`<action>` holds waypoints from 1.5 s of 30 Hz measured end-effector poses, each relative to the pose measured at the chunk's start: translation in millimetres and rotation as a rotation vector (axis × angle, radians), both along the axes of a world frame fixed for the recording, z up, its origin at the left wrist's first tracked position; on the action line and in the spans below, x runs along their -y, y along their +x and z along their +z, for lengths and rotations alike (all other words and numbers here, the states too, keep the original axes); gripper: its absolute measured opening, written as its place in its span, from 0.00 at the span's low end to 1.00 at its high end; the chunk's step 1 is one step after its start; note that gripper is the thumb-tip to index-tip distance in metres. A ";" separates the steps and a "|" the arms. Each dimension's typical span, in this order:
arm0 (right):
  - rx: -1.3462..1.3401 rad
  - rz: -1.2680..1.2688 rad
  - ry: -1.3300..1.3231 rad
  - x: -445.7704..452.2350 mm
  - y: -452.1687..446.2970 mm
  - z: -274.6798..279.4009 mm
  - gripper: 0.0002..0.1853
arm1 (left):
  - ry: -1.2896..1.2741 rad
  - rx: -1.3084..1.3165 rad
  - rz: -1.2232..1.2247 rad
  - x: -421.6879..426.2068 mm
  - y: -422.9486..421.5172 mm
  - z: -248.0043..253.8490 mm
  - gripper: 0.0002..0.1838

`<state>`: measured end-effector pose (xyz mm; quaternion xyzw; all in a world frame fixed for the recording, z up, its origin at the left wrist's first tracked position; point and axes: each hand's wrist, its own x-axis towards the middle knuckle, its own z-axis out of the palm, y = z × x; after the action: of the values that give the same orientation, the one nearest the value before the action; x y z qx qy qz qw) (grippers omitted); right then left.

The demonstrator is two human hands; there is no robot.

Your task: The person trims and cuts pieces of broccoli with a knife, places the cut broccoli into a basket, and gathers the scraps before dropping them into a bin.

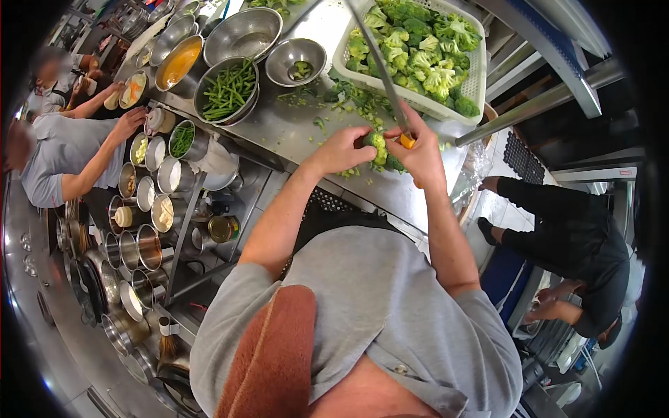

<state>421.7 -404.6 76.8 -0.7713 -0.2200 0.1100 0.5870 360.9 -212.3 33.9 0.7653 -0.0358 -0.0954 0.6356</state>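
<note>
Over the front edge of the steel counter, my left hand [343, 150] pinches a broccoli floret [377, 148] from the left. My right hand [418, 150] is closed round the orange handle of a knife [407, 141], close against the floret's right side. Just beyond my hands, chopped green bits lie scattered on the steel counter [296, 122]. Behind them stands a white perforated basket [481, 73] full of broccoli florets [421, 52].
A bowl of green beans [226, 90], a small steel bowl [295, 63] and a large steel bowl [243, 33] stand back left. Two people [77, 146] work at the left among steel containers. Another person [578, 244] bends over at the right. A metal bar [543, 99] crosses the upper right.
</note>
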 end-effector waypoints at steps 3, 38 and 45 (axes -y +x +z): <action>0.146 -0.009 -0.112 -1.6 -3.8 6.5 0.35 | 0.157 0.069 -0.013 2.9 0.7 6.2 0.16; 0.021 0.142 -0.248 14.9 -43.1 3.4 0.26 | -0.166 0.312 0.165 6.6 -14.8 1.1 0.19; -0.332 -0.025 -0.038 18.1 -19.6 -0.6 0.35 | -0.173 0.266 0.202 -5.5 -25.4 -11.2 0.16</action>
<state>402.1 -422.7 76.2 -0.7562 -0.1082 0.2330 0.6018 335.5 -206.8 22.7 0.7132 -0.0507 0.0742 0.6952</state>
